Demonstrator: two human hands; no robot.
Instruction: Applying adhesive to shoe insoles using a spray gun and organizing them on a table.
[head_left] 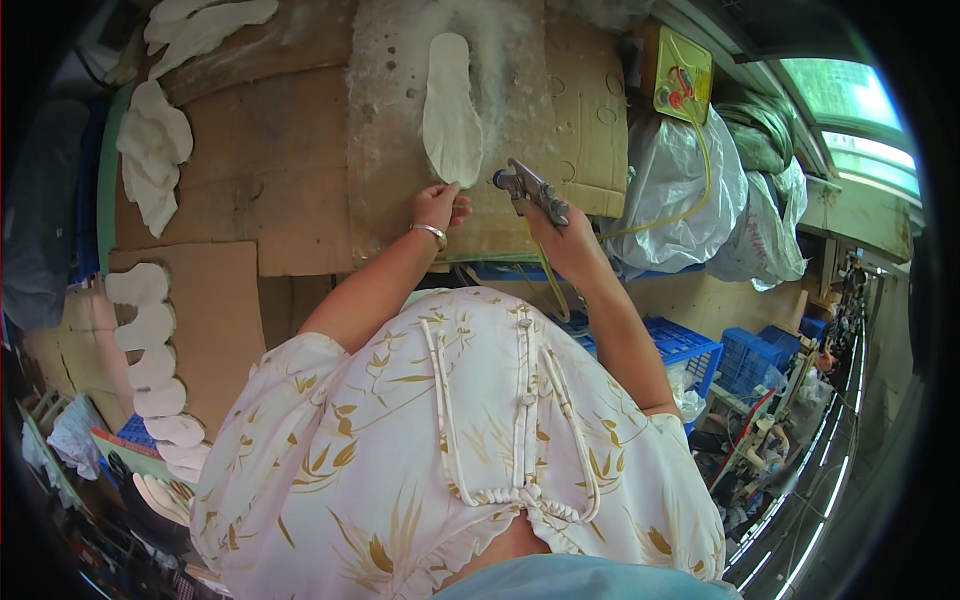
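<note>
A white insole [452, 110] lies on a cardboard sheet [385, 200] that is smeared with white residue. At its near end, my left hand [436, 207] pinches the edge between thumb and fingers; a bracelet [430, 235] circles that wrist. To the right, my right hand [566, 238] is wrapped round a metal spray gun [538, 184], whose nozzle points left toward the insole's near end. A yellow hose [645, 226] runs off to the right from near the gun. Whether the gun's trigger is pressed is hidden by my fingers.
White insole pieces [155, 140] lie heaped at the left, and a row of several insoles [150, 330] overlaps on cardboard [215, 310] nearer me. A yellow container [682, 72], plastic bags [675, 190] and blue crates [750, 360] stand on the right.
</note>
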